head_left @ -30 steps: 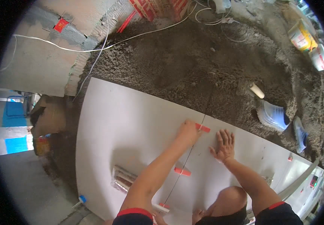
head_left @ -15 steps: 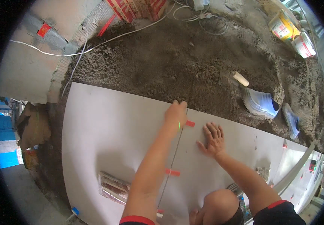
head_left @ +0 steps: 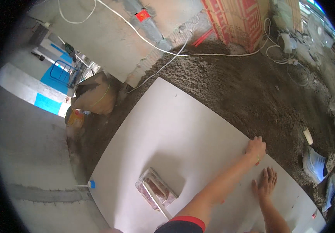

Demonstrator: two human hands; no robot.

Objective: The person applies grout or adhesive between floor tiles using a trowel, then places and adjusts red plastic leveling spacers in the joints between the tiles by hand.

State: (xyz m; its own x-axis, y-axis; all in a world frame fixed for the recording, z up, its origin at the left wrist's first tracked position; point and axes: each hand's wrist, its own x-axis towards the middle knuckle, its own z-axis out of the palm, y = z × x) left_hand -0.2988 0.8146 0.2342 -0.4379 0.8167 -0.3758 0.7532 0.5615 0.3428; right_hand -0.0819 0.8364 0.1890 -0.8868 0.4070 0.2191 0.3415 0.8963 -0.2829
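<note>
Large pale floor tiles (head_left: pixel 148 132) lie beneath my arms, bordered by damp, crumbly mortar. My left hand (head_left: pixel 256 146) is closed at the tiles' far edge, its fingers curled down over it; what they hold, if anything, is hidden. A small red tile spacer (head_left: pixel 257 164) shows just below that wrist. My right hand (head_left: pixel 267 185) rests flat on the tile surface, nearer to me, fingers spread and holding nothing. To the left of my left forearm lies a flat rectangular float-like tool (head_left: pixel 157 190), smeared with mortar, with a pale bar across it.
Dark mortar bed (head_left: pixel 229 85) spreads beyond the tiles. A trowel handle (head_left: pixel 308 136) and blue-white shoes (head_left: pixel 315 165) are at right. A white cable (head_left: pixel 210 54) runs along the wall, near a red-printed carton (head_left: pixel 237 23). A brown sack (head_left: pixel 95 93) stands left.
My view has swung left, so tiles and hands appear farther right and more of the left-hand room shows. Both hands keep about the same places on the tiles.
</note>
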